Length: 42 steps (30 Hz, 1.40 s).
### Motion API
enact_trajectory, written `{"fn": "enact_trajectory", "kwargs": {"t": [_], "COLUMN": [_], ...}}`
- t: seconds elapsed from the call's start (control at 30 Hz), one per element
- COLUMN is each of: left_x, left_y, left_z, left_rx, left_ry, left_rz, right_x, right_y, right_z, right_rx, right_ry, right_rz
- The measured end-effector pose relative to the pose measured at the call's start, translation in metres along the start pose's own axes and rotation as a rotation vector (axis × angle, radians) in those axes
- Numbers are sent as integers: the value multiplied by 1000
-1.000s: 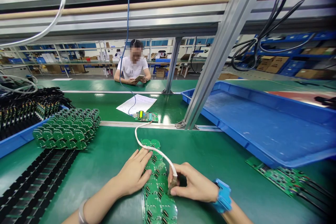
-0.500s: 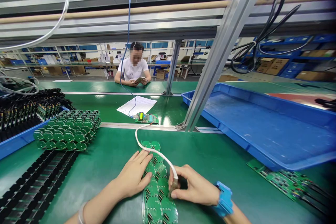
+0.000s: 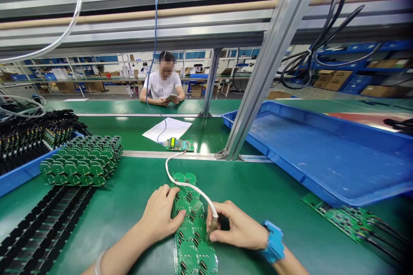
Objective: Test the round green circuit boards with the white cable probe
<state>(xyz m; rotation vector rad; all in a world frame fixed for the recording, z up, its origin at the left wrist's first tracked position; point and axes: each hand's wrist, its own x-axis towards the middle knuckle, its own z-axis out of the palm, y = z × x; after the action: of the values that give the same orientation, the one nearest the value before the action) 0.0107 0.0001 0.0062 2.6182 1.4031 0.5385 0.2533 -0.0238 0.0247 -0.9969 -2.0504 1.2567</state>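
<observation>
A panel of round green circuit boards (image 3: 189,251) lies lengthwise before me on the green bench. My left hand (image 3: 160,211) rests along its left edge, thumb and index finger over the boards, holding nothing. The thumb and fingers of my right hand (image 3: 237,227) pinch a brownish probe head (image 3: 212,226) at the panel's right edge. From that head a white cable (image 3: 193,186) curves over the panel's far end to a small circuit board with a lit yellow-green display (image 3: 176,143). The tip of the probe head is hidden, so its contact with the board cannot be made out.
Stacked round boards (image 3: 82,163) stand at left on black slotted strips (image 3: 41,227), beside a blue bin of black cabled parts. A blue tray (image 3: 309,154) at right overhangs another circuit board (image 3: 342,219). A metal post (image 3: 258,68) rises mid-bench; a person sits opposite.
My left hand's fingers have drawn back leftward, off the middle of the panel toward its edge. The right hand keeps the probe head at nearly the same spot.
</observation>
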Motion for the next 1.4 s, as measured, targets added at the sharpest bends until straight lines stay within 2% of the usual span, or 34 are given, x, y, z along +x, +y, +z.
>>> {"fn": "enact_trajectory", "kwargs": {"t": [0.07,0.23,0.3,0.5,0.73,0.93,1.07,1.17,1.27,1.4], "left_x": [0,0,0,0,-2,-2,2,6,11,12], "left_y": [0,-2,-3,-4,-6,-3,-2,-8,-17,-21], "left_z": [1,2,3,4,7,9,11,10,1,-26], "left_rx": [-2,-6,-7,-36,-168,-411,-693,-911,-1064,-1238], "left_ry": [-5,-18,-18,-11,26,87,85,70,23,-122], "left_rz": [-1,13,15,18,0,-88,-262,-388,-439,-410], "right_x": [0,3,5,14,20,20,23,25,27,31], "right_y": [1,8,12,29,38,38,40,44,51,62], "right_z": [-2,-7,-5,2,1,2,1,-2,-7,-14], "right_rx": [56,295,391,599,775,802,862,1025,1214,1300], "right_ry": [55,327,396,523,624,608,642,698,775,802], "right_rz": [15,30,70,197,183,175,163,132,115,92]}}
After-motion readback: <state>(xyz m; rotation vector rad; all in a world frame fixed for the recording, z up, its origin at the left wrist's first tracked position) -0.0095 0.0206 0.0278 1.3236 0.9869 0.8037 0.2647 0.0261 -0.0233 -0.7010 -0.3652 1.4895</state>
